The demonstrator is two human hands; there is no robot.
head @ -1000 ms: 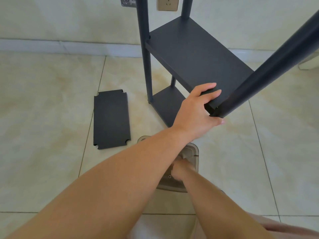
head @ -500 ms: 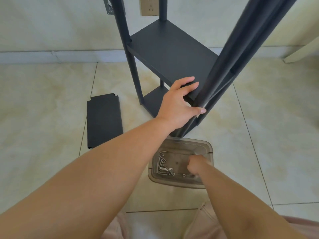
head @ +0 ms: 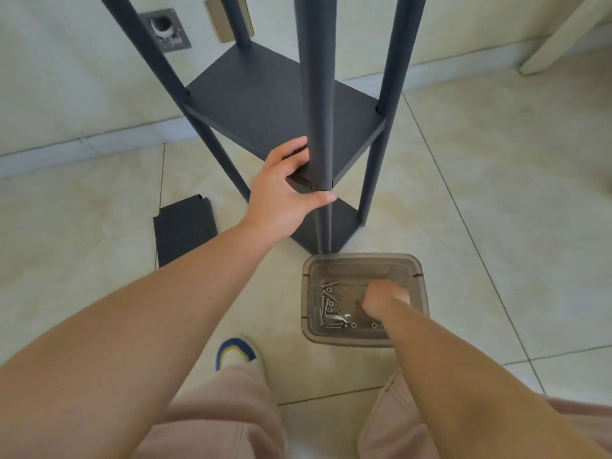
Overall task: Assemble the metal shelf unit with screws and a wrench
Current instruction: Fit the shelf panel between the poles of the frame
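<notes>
A: Floor (head: 496,180) of pale glossy tiles, dark grout lines, meeting a light wall with a low skirting.
B: Confirmed. Largest item on it?

A: Shelf unit (head: 281,104), dark grey metal, standing upright near the wall on four round posts. One panel fixed at mid height, a second fixed low, just above the tiles.
B: Loose parts?

A: Spare shelf panel (head: 185,230), same dark finish, lying flat on the tiles left of the unit, well apart from the posts, notched at its corners.
B: Left hand?

A: Left hand (head: 281,190) at the near front post (head: 318,94), level with the mid panel. Thumb pressed across the front of the post, fingers (head: 291,150) curled round behind it and touching the panel edge. Clamped on the post.
B: Hardware location?

A: Plastic bin (head: 420,276), translucent grey, on the tiles just in front of the unit's near corner. Screws (head: 328,306) heaped along its left side, with a small wrench (head: 344,317) and two washers beside them.
B: Right hand?

A: Right hand (head: 384,298) down inside the bin, right of the screws, knuckles up, fingers bunched together. Contents of the grip: cannot tell, hidden under the hand.
B: Anything below?

A: Shoe (head: 236,354), white with blue and yellow toe, and light pink trouser legs at the bottom edge.
</notes>
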